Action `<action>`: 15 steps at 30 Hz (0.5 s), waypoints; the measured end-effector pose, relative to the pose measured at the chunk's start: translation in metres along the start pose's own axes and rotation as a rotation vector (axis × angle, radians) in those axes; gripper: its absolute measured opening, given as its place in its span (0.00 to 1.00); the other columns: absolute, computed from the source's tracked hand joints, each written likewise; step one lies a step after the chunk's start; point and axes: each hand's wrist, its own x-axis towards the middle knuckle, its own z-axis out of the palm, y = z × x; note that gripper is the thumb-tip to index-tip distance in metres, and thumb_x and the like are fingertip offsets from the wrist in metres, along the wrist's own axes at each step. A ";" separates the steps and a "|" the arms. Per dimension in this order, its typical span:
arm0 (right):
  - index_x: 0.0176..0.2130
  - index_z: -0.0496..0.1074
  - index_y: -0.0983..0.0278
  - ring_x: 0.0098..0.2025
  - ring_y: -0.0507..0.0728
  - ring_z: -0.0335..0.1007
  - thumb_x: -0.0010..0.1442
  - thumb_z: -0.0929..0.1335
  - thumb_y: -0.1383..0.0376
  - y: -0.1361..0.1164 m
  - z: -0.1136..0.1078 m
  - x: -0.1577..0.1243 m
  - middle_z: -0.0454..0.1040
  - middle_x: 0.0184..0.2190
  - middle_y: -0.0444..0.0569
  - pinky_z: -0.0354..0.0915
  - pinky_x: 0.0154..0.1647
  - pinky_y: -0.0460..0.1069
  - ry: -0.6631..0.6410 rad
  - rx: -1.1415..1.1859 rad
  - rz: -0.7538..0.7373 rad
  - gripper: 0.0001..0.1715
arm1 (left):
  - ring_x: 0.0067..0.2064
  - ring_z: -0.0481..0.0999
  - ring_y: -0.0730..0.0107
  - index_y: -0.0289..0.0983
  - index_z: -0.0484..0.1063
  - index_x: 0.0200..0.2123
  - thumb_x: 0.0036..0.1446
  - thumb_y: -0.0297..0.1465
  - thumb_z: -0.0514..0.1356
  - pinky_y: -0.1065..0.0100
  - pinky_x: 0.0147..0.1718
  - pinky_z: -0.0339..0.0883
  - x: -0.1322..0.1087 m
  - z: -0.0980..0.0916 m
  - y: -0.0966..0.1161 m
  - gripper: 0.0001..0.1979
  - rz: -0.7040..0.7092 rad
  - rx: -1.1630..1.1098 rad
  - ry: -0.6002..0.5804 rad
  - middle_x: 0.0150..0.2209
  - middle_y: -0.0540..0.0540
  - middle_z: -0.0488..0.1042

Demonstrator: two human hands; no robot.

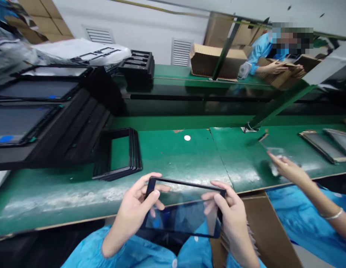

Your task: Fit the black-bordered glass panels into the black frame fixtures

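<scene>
A clear, see-through touch panel (181, 214) with a black border is held up in front of my body, over the bench's near edge. My left hand (139, 204) grips its left side, thumb on the face and fingers behind. At the right side my right hand (228, 208) holds it the same way. Through the glass, fingers and blue sleeves show. Left of it, a stack of empty black rectangular frames (135, 152) stands on the green bench (173, 156).
Black trays (78, 126) with dark panels are piled at the left. A co-worker's hand (290, 169) moves at the right, near a pile of panels (323, 147). A cardboard box (270, 227) sits below the bench edge. Behind a green post (281, 104), another person handles cardboard (281, 74).
</scene>
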 end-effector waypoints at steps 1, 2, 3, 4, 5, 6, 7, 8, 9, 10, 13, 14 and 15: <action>0.51 0.78 0.60 0.21 0.59 0.81 0.64 0.75 0.53 0.001 0.002 -0.002 0.87 0.31 0.51 0.78 0.31 0.53 -0.004 0.022 0.016 0.20 | 0.29 0.85 0.63 0.40 0.65 0.62 0.69 0.43 0.62 0.67 0.22 0.77 0.001 0.000 0.000 0.23 0.042 0.057 0.003 0.49 0.36 0.85; 0.49 0.77 0.60 0.21 0.59 0.81 0.63 0.76 0.54 0.001 0.003 -0.002 0.87 0.31 0.50 0.77 0.29 0.52 0.014 0.024 0.021 0.18 | 0.35 0.87 0.60 0.41 0.65 0.63 0.70 0.41 0.61 0.64 0.28 0.80 0.002 -0.001 0.001 0.22 0.117 0.146 0.020 0.54 0.35 0.83; 0.47 0.78 0.59 0.22 0.60 0.81 0.63 0.76 0.54 0.002 0.004 -0.003 0.87 0.31 0.50 0.77 0.28 0.52 0.028 0.015 0.026 0.16 | 0.45 0.87 0.56 0.42 0.66 0.64 0.71 0.39 0.60 0.59 0.37 0.83 0.004 -0.001 0.003 0.21 0.223 0.267 0.047 0.60 0.35 0.80; 0.46 0.78 0.59 0.22 0.61 0.82 0.63 0.76 0.54 0.001 0.004 -0.003 0.87 0.31 0.51 0.76 0.27 0.52 0.036 -0.001 0.031 0.16 | 0.55 0.84 0.52 0.44 0.66 0.65 0.71 0.36 0.60 0.53 0.49 0.81 0.005 0.000 0.006 0.22 0.348 0.413 0.072 0.65 0.36 0.76; 0.46 0.79 0.58 0.22 0.62 0.82 0.62 0.76 0.53 0.000 0.005 -0.003 0.87 0.31 0.51 0.77 0.27 0.53 0.037 -0.023 0.033 0.15 | 0.64 0.77 0.49 0.45 0.67 0.66 0.70 0.33 0.61 0.47 0.61 0.73 0.007 0.001 0.010 0.24 0.480 0.565 0.080 0.68 0.38 0.73; 0.45 0.79 0.57 0.22 0.63 0.82 0.61 0.76 0.52 0.000 0.007 -0.004 0.87 0.31 0.51 0.77 0.27 0.54 0.032 -0.048 0.035 0.15 | 0.68 0.72 0.48 0.45 0.69 0.67 0.69 0.32 0.62 0.41 0.68 0.62 0.010 0.004 0.014 0.24 0.595 0.703 0.060 0.68 0.40 0.73; 0.44 0.80 0.56 0.21 0.64 0.81 0.60 0.77 0.51 -0.001 0.009 -0.004 0.87 0.30 0.51 0.78 0.27 0.55 0.026 -0.073 0.035 0.16 | 0.69 0.71 0.47 0.45 0.71 0.65 0.68 0.31 0.63 0.38 0.72 0.53 0.012 0.007 0.020 0.23 0.680 0.811 0.006 0.65 0.40 0.77; 0.42 0.81 0.55 0.21 0.65 0.80 0.58 0.77 0.49 -0.002 0.012 -0.005 0.87 0.29 0.51 0.78 0.26 0.57 0.027 -0.094 0.039 0.17 | 0.65 0.75 0.47 0.43 0.75 0.62 0.68 0.31 0.63 0.37 0.72 0.51 0.015 0.011 0.025 0.20 0.728 0.880 -0.071 0.60 0.41 0.81; 0.41 0.81 0.53 0.20 0.66 0.80 0.56 0.77 0.47 -0.002 0.015 -0.007 0.87 0.29 0.51 0.77 0.24 0.58 0.041 -0.109 0.046 0.18 | 0.58 0.81 0.49 0.42 0.79 0.58 0.69 0.31 0.62 0.39 0.70 0.56 0.017 0.015 0.030 0.16 0.740 0.913 -0.153 0.53 0.41 0.85; 0.40 0.82 0.52 0.20 0.67 0.79 0.54 0.77 0.45 -0.001 0.017 -0.008 0.87 0.29 0.51 0.77 0.24 0.60 0.067 -0.121 0.053 0.18 | 0.50 0.85 0.52 0.41 0.82 0.54 0.70 0.31 0.61 0.44 0.66 0.64 0.019 0.019 0.035 0.13 0.717 0.914 -0.223 0.46 0.42 0.87; 0.37 0.82 0.49 0.20 0.68 0.78 0.51 0.77 0.41 0.003 0.015 -0.006 0.86 0.27 0.52 0.77 0.25 0.61 0.143 -0.174 0.081 0.20 | 0.38 0.86 0.55 0.41 0.86 0.43 0.69 0.31 0.61 0.60 0.45 0.75 0.025 0.028 0.042 0.12 0.539 0.798 -0.320 0.36 0.44 0.87; 0.38 0.81 0.49 0.20 0.68 0.78 0.50 0.77 0.40 0.006 0.010 -0.002 0.86 0.27 0.52 0.77 0.25 0.61 0.147 -0.194 0.097 0.22 | 0.39 0.86 0.55 0.42 0.87 0.40 0.66 0.31 0.63 0.62 0.43 0.74 0.027 0.029 0.042 0.10 0.451 0.701 -0.311 0.35 0.44 0.87; 0.40 0.81 0.50 0.20 0.68 0.79 0.49 0.77 0.38 0.009 0.005 0.005 0.86 0.27 0.53 0.77 0.25 0.61 0.135 -0.204 0.114 0.26 | 0.39 0.86 0.54 0.42 0.88 0.37 0.62 0.31 0.66 0.62 0.42 0.73 0.030 0.029 0.039 0.08 0.353 0.576 -0.282 0.33 0.45 0.87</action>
